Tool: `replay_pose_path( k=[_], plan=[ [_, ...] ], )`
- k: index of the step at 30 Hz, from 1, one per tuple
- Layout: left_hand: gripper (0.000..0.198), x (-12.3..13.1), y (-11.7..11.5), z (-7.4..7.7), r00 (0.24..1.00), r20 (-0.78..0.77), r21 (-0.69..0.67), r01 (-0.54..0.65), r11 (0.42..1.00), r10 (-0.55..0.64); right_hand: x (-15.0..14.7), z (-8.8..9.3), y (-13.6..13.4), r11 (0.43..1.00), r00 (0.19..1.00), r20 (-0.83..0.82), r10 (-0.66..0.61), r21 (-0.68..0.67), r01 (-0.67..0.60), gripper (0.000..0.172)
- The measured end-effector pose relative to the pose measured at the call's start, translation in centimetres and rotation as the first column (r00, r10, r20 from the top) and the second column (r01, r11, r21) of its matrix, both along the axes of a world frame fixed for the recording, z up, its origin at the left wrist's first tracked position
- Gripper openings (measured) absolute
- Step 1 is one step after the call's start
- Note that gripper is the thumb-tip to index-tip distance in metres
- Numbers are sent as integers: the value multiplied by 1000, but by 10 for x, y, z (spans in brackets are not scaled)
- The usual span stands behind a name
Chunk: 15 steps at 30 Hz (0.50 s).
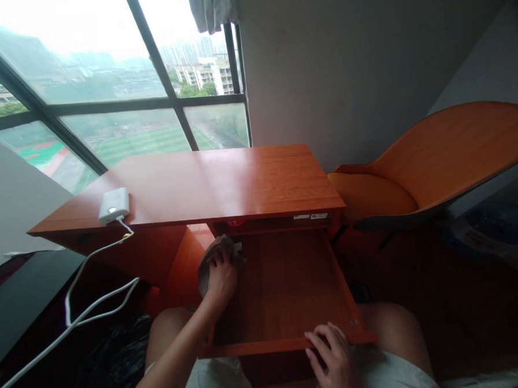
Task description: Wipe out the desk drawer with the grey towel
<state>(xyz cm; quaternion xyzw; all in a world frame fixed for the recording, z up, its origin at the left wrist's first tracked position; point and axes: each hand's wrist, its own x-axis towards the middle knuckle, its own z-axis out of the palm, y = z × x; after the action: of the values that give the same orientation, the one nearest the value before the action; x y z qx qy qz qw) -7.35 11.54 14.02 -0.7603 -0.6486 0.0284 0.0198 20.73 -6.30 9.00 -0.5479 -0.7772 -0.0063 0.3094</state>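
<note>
A reddish-brown wooden drawer is pulled out of the desk over my lap, its bottom bare. My left hand is closed on a greyish-brown cloth at the drawer's left side wall, near the back. Part of the cloth hangs over that wall, and a small pale tag shows at its right. At the front of the drawer, my right hand rests its curved, spread fingers on the front panel's top edge. Nothing shows in that hand.
On the desk top lies a white power bank with a white cable running down to the left. An orange chair stands at the right. A dark plastic bag is on the floor at left. Windows are behind the desk.
</note>
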Motion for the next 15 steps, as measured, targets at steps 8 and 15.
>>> replay_pose_path(
  k=[8, 15],
  plan=[
    [23, -4, -41, 22, 948, 120, -274, 317, 908, -294, 2, 7, 2, 999, 1000, -23, 10, -36, -11, 29],
    [10, -15, -80, 55, 906, 394, -349, 302, 887, -154, 1, 4, 2, 999, 1000, -27, 9, -39, -10, 30]
  ],
)
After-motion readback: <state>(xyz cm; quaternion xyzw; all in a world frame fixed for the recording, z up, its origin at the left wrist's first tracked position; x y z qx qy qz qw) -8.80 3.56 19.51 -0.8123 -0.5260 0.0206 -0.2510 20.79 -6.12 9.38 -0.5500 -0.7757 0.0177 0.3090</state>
